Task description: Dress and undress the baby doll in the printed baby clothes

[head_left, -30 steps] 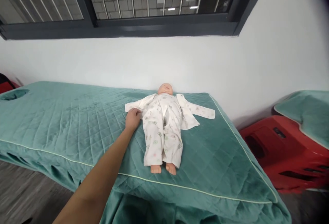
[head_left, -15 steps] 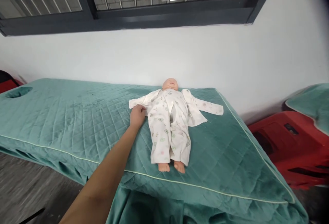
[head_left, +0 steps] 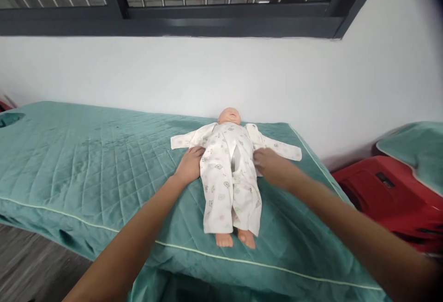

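Observation:
A baby doll [head_left: 229, 116] lies face up on a green quilted bed, its bare feet towards me. It wears white printed trousers [head_left: 218, 196] and a white long-sleeved baby shirt [head_left: 278, 147], open at the front with sleeves spread to both sides. At the doll's left-hand side in the picture, my left hand [head_left: 190, 165] is closed on the shirt's edge by the waist. Opposite, my right hand [head_left: 273, 166], slightly blurred, has its fingers curled on the other front panel of the shirt. The fingertips are partly hidden on both hands.
The green quilted bed cover [head_left: 86, 154] stretches far to the left, with a hole near its far end. Behind it stand a white wall [head_left: 155, 75] and a dark-framed barred window [head_left: 221, 22]. Red plastic chairs [head_left: 384, 196] are at the right, partly under green cloth [head_left: 415, 149].
My right hand has come in from the right onto the shirt panel that lay spread out. My left hand has shifted from below the sleeve towards the doll's waist. The view has moved slightly.

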A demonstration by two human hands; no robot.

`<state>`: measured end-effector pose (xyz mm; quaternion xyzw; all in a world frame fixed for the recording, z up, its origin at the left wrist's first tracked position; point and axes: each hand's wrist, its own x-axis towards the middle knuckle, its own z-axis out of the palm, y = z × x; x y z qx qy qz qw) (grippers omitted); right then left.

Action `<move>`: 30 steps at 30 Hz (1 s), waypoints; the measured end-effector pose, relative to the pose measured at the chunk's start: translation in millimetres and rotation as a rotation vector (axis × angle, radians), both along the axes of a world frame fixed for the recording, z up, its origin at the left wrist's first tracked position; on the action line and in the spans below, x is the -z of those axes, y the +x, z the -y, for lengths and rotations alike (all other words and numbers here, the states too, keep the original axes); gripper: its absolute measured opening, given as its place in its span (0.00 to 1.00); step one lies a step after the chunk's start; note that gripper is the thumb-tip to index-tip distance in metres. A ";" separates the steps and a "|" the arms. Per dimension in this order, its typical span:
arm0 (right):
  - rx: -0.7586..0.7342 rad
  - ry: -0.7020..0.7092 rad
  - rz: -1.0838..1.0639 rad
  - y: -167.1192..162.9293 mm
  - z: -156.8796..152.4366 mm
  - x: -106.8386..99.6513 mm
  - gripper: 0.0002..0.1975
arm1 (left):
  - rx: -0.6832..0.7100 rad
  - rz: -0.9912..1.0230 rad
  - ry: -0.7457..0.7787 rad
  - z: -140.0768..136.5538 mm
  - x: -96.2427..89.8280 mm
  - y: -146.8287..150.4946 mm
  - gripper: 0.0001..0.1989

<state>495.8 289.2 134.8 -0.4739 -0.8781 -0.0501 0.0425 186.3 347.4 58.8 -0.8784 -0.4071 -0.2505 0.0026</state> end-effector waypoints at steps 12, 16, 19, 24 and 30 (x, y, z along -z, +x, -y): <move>-0.014 -0.026 -0.546 -28.0 14.0 45.9 0.24 | 0.202 0.044 -0.132 19.3 -10.0 8.2 0.18; 0.052 -0.031 -0.501 -39.1 2.1 48.5 0.21 | 0.069 0.091 -0.040 13.8 -7.3 11.3 0.11; 0.087 -0.055 -0.535 -44.8 -0.8 48.0 0.20 | 0.013 0.140 0.031 15.3 -4.3 7.8 0.10; -0.015 -0.143 -0.793 -38.8 10.3 47.2 0.23 | 0.106 0.107 0.075 22.5 -5.3 5.0 0.07; 0.153 -0.119 -0.920 -36.2 11.8 53.2 0.29 | 0.039 -0.016 -0.025 18.1 -8.6 17.3 0.05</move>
